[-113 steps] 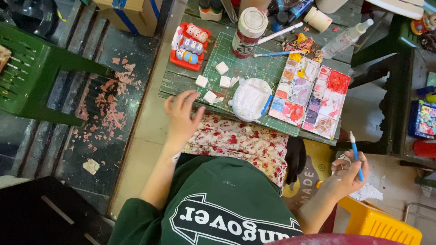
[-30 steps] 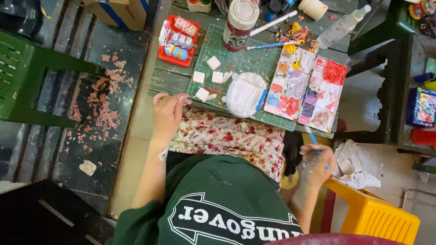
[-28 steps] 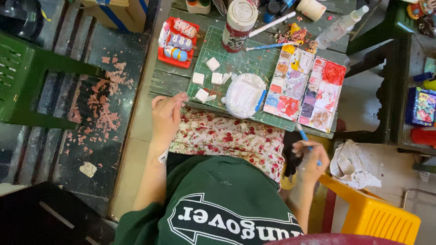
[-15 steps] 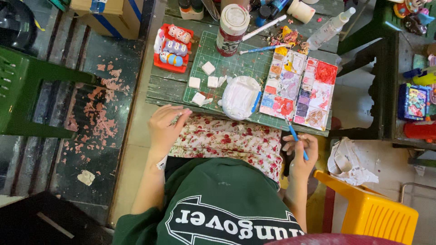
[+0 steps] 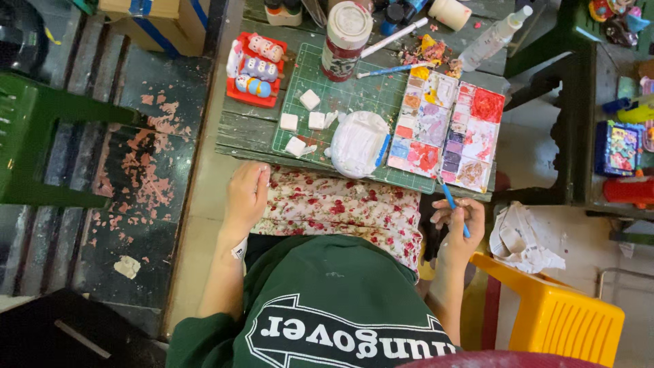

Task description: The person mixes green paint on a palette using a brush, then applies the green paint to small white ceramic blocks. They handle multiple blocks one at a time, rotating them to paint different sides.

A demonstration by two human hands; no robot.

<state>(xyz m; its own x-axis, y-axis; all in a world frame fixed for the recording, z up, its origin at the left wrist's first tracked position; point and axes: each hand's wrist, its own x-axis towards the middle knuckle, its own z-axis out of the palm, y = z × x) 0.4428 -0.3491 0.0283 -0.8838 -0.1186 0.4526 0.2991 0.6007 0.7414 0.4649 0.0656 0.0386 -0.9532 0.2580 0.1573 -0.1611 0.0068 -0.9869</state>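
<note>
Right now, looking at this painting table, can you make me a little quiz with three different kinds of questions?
1. True or false: the right hand holds a blue paintbrush.
2. Which colour is the cutting mat? A red, B green, C yellow.
3. Fill in: the left hand rests on the flowery ____ over the lap.

Key:
1. True; its bristle end points towards the paint palette.
2. B, green.
3. Cloth.
</note>
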